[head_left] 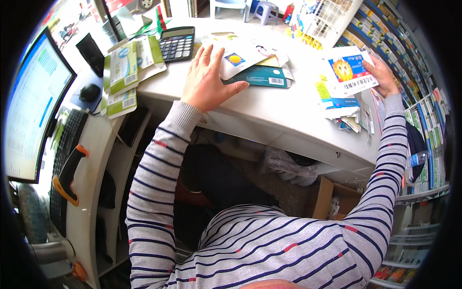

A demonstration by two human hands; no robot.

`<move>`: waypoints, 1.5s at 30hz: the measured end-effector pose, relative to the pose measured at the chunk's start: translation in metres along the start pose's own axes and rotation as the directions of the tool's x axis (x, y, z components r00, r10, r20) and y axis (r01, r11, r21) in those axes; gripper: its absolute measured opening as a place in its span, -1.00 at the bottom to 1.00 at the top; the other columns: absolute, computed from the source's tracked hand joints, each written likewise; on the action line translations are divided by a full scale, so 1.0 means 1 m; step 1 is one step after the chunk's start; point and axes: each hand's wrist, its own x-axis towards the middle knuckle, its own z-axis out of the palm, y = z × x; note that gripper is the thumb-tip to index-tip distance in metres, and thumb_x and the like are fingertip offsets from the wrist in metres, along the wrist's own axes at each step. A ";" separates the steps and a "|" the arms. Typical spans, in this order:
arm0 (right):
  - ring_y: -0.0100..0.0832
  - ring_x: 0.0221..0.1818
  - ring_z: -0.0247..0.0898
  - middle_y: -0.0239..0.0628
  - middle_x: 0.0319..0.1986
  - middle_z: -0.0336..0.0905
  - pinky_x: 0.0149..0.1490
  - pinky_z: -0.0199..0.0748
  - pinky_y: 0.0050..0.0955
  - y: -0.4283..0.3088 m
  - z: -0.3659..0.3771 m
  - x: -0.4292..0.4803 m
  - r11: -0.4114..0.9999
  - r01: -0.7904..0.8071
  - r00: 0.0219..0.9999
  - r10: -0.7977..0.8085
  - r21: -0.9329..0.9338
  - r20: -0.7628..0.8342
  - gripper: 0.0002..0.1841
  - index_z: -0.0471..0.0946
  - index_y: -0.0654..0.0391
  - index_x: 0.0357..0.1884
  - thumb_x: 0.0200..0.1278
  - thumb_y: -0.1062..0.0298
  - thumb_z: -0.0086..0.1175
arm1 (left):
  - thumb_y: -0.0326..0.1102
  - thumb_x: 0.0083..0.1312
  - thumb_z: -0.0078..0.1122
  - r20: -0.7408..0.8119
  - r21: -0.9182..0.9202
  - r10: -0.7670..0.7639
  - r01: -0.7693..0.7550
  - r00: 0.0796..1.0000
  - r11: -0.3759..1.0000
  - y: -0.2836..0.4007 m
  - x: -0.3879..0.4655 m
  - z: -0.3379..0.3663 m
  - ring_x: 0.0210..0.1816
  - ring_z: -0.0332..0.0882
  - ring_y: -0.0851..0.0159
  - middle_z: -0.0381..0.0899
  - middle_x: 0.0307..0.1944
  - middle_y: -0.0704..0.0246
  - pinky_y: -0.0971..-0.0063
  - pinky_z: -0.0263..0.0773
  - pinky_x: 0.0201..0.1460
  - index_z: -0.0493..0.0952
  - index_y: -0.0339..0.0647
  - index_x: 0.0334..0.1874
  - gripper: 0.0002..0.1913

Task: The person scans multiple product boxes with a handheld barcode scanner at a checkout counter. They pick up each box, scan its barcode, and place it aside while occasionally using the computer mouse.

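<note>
My right hand grips the edge of a flat white carton printed with a cartoon lion and lettering. It is above a pile of flattened cartons at the counter's right end. Fingers spread, my left hand is at the counter's front edge. Its fingertips overlap the side of a white carton with a yellow sun picture; whether they press on it I cannot tell. Partly under that carton lies a teal carton with a barcode.
A black calculator and green-and-white flattened cartons lie on the counter's left. Nearby are a mouse, a monitor, a keyboard and an orange-black barcode scanner. Shelves of boxed goods line the right. A cardboard box stands below.
</note>
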 end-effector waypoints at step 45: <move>0.13 0.38 0.33 0.02 0.41 0.32 0.47 0.29 -0.15 -0.234 0.775 0.144 0.512 0.831 0.556 -0.749 -0.220 0.359 -0.45 0.43 -0.20 0.43 0.40 0.06 0.00 | -0.57 0.46 0.10 -0.783 -0.540 -0.593 0.270 0.186 0.797 -0.055 -0.355 -0.312 0.34 0.46 0.21 0.14 0.56 0.14 0.47 0.57 0.25 0.05 -0.27 0.60 -0.30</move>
